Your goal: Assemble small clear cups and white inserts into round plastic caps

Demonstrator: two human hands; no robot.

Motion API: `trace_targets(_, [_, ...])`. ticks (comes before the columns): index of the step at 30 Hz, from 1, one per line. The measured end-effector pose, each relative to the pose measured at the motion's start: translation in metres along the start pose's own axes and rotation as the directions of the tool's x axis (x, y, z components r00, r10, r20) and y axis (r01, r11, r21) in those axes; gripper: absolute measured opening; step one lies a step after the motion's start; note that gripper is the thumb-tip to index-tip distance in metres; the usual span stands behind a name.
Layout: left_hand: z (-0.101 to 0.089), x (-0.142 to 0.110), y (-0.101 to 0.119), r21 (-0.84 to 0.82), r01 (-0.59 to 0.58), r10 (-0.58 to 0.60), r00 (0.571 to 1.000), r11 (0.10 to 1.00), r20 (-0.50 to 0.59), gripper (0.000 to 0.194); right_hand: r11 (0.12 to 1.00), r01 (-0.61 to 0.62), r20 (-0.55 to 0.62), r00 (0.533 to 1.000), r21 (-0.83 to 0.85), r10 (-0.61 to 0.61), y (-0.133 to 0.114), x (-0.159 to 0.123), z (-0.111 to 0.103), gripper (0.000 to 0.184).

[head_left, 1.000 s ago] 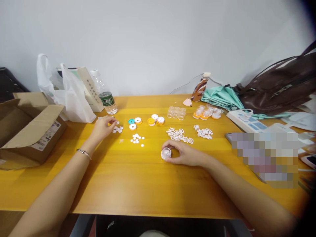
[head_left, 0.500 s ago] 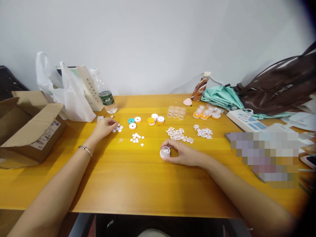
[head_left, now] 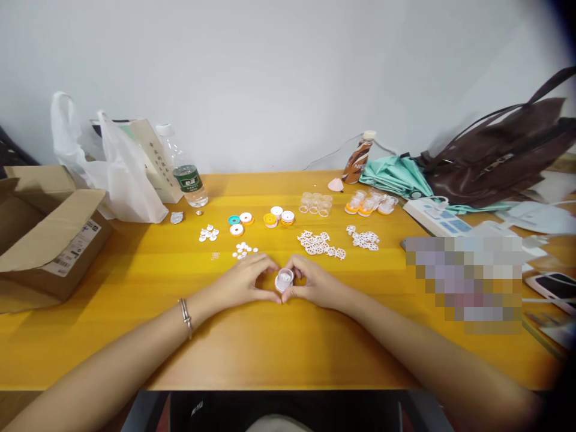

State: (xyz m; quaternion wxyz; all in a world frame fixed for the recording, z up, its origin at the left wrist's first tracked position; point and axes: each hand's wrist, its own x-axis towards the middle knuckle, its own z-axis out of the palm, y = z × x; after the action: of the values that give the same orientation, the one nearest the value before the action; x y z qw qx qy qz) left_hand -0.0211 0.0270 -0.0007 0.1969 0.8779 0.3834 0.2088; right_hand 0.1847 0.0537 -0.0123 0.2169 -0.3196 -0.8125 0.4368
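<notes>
A small round white piece with a clear plastic cup [head_left: 284, 279] stands near the middle of the table, a white part visible inside it. My right hand [head_left: 316, 283] curls round its right side with thumb and fingers. From the left, my left hand [head_left: 249, 282] closes on the same cup, fingertips at its rim and base. Just beyond my left hand lie small white discs [head_left: 243, 248] and some tiny clear rings [head_left: 215, 256]. White capped pieces [head_left: 209, 233] sit farther left. Behind my right hand are white spoked plastic pieces [head_left: 320, 243].
Colored and white round bases [head_left: 235, 220] and clear cups [head_left: 315, 204] stand at the back, beside orange-based assembled pieces [head_left: 369, 204]. A water bottle [head_left: 185, 171], plastic bag [head_left: 121, 180] and cardboard box [head_left: 49, 240] are left. A power strip [head_left: 438, 217] and brown bag [head_left: 499, 153] are right.
My left hand has moved right and nearer, from the white capped pieces to the cup. My right hand still holds the cup; the view has shifted slightly.
</notes>
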Motion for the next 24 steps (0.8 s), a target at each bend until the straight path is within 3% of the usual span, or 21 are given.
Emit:
trace_targets(4, [0.006,0.001,-0.003,-0.048,0.0,-0.001,1.0,0.999,-0.024,0.037,0.994,-0.071,0.084,0.994,0.082,0.064,-0.003,-0.001,0.001,0.036])
trace_targets(7, [0.008,0.0,-0.001,-0.013,0.023,-0.023,0.999,1.0,-0.046,0.036,0.995,-0.068,0.084,0.994,0.069,0.062,-0.005,-0.002,0.001,0.036])
trace_targets(15, [0.014,-0.001,0.0,0.054,0.049,-0.044,0.995,0.997,-0.089,0.034,0.993,-0.054,-0.112,0.993,-0.109,0.042,-0.009,-0.003,0.011,0.046])
trace_targets(20, [0.013,-0.002,0.0,0.095,0.011,-0.005,0.998,0.995,-0.062,0.026,0.983,-0.054,-0.124,0.992,-0.176,0.033,-0.012,-0.003,0.016,0.035])
trace_targets(24, [0.011,-0.003,0.001,0.062,0.02,-0.014,0.995,0.998,-0.1,0.025,0.984,-0.047,-0.127,0.992,-0.172,0.025,-0.011,-0.003,0.014,0.029])
